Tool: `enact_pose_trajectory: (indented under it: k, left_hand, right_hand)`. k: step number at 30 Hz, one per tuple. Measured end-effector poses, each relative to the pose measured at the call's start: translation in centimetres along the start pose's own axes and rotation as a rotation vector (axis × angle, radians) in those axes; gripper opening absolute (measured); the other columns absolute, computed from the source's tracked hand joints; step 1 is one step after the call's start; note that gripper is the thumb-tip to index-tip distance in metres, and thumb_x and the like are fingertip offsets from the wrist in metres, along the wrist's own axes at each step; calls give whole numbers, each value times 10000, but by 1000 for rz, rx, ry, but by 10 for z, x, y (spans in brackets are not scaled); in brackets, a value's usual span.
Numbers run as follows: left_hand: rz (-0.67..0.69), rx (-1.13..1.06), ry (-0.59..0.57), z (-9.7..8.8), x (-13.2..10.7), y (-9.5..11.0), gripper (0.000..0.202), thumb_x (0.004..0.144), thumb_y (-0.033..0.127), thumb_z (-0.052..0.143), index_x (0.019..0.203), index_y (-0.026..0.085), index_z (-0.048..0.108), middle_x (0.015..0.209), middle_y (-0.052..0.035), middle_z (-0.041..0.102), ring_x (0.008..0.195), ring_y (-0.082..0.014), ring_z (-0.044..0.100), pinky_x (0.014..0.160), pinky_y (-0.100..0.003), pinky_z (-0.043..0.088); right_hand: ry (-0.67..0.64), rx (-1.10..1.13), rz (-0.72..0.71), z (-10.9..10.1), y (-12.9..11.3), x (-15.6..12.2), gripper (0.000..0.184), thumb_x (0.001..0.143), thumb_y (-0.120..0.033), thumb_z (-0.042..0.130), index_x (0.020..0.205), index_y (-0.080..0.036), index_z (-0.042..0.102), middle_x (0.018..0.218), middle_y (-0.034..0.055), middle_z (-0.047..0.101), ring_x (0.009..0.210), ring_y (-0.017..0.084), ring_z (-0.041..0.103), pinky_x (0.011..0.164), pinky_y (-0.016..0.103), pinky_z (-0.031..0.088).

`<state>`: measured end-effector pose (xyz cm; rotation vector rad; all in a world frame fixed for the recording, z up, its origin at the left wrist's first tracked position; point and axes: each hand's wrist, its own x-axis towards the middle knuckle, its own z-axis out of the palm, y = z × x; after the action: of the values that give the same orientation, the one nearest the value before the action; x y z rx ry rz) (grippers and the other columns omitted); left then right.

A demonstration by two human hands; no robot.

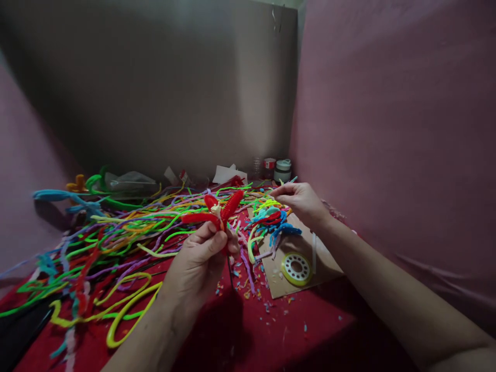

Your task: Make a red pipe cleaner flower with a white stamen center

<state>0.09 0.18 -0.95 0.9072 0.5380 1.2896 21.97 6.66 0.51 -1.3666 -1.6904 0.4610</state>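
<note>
My left hand [201, 256] is closed around the stem of a red pipe-cleaner flower [217, 212] with looped petals and a pale centre, held up above the red table [271, 330]. My right hand [302, 201] reaches farther back over the pile of loose pipe cleaners [127, 227]; its fingertips are pinched together at thin strands in the pile, and I cannot make out which one. Below that hand lies a small heap of blue, red and green pipe-cleaner pieces [271, 222] on a piece of brown cardboard [302, 279].
A yellow-green tape roll [296, 268] lies on the cardboard. Small jars [282, 170] and white paper stand at the back wall. Pink partitions close in both sides. A yellow loop [127, 310] and small cut scraps lie on the red cloth in front.
</note>
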Motion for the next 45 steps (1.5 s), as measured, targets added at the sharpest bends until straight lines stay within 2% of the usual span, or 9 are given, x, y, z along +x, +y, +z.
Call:
enact_pose_trajectory:
  k: [6,12,18,22,24,29,35,40,45]
  left_hand:
    - [-42,22,46,0,1,-2,222,570,231,800,717,167,646,579,18,588,549,-94,539,533,-195,431]
    - [-70,55,70,0,0,-1,229,565,234,803,699,160,632,558,13,586,547,-93,545,543,-185,444]
    - [-91,41,94,0,1,-3,252,548,219,813,686,155,613,571,17,593,541,-90,552,527,-177,447]
    - [-99,-44,127,2,3,-4,221,562,190,804,673,155,616,581,25,594,545,-87,558,523,-188,469]
    - [-97,-105,185,1,5,-5,212,562,178,802,672,152,623,603,23,606,587,-100,584,557,-210,499]
    - [-134,-151,296,-2,7,-6,141,638,121,743,678,159,613,750,-6,662,743,-149,631,587,-245,521]
    - [-245,-70,72,1,1,-12,139,688,189,722,802,154,650,762,-18,664,675,-133,617,571,-233,511]
    - [-232,-10,-13,4,0,-15,101,699,187,711,766,140,652,662,-4,630,555,-93,568,503,-201,473]
    - [-203,-37,67,7,0,-12,117,655,150,742,707,115,643,616,-11,621,562,-80,572,541,-169,470]
  right_hand:
    - [-152,-380,-63,11,20,15,276,631,-5,563,774,-153,748,784,93,699,735,196,606,662,274,415]
    - [-287,-535,-178,25,31,14,177,650,-115,652,752,-214,757,771,87,667,839,241,567,714,295,393]
    - [-183,-552,-257,27,39,15,106,725,-139,617,723,-162,720,834,111,637,909,244,524,778,318,377]
    - [-99,-467,-336,23,31,8,165,855,-162,487,887,-151,648,859,69,634,827,160,549,763,267,401]
    - [-67,-372,-447,22,22,1,197,900,-181,422,940,-155,613,884,58,623,813,131,552,748,242,416]
    - [34,-185,-881,24,-2,-23,241,892,-115,388,913,-156,625,839,83,596,771,149,533,685,282,443]
    - [13,-276,-1116,26,-17,-40,213,906,-122,395,912,-153,605,940,109,593,880,170,518,780,327,473]
    - [47,-260,-1129,31,-18,-44,204,911,-115,380,937,-111,582,893,125,613,885,186,534,773,345,496]
    - [188,-292,-900,41,-16,-46,167,898,-131,415,893,-107,580,805,113,642,757,178,581,666,308,498]
